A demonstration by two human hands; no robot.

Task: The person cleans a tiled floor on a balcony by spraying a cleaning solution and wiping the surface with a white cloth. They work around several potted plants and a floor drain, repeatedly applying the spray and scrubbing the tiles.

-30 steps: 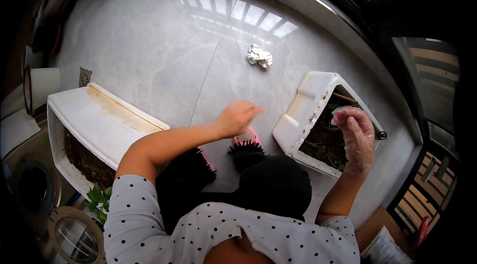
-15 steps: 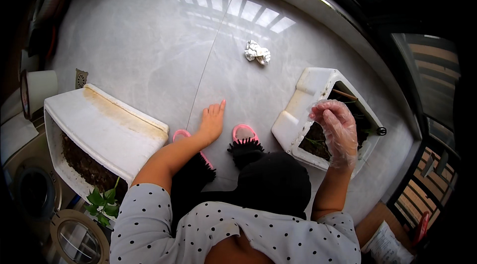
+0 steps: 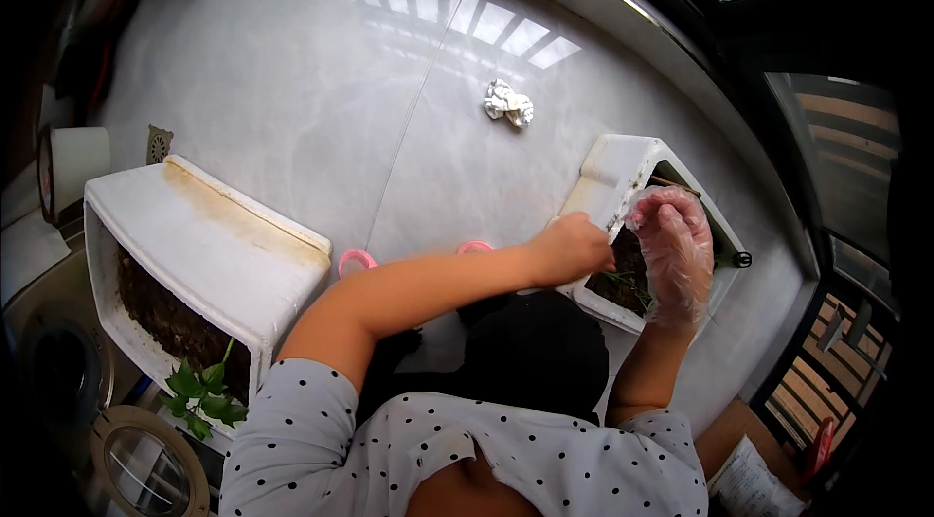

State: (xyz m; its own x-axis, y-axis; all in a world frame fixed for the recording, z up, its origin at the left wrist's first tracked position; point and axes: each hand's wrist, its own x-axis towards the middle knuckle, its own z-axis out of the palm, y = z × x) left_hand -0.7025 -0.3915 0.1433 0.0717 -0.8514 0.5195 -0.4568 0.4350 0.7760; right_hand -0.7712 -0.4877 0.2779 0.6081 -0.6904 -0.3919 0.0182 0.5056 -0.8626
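My bare left hand [image 3: 574, 249] reaches across to the right over the near rim of the right white foam box [image 3: 608, 172]. Its fingers are closed, and whatever they may hold is hidden. Just beyond its fingertips, my right hand [image 3: 676, 245] is raised above the same box in a loose clear plastic glove [image 3: 686, 269]. The right fingers are curled in, with the thumb against them; I cannot make out anything between them. Dark soil [image 3: 623, 288] with green stems shows inside the box under my hands.
At the left a second foam box [image 3: 229, 235] holds soil and a leafy green plant [image 3: 204, 395]. A crumpled white and silver wad [image 3: 509, 104] lies on the grey tiled floor [image 3: 282, 79]. A white plastic bag [image 3: 754, 483] lies at the lower right. Pink slippers [image 3: 357, 262] show below my arm.
My left hand has swung right from above the floor to beside my right hand, its pointing finger now folded in. My right hand has shifted slightly right.
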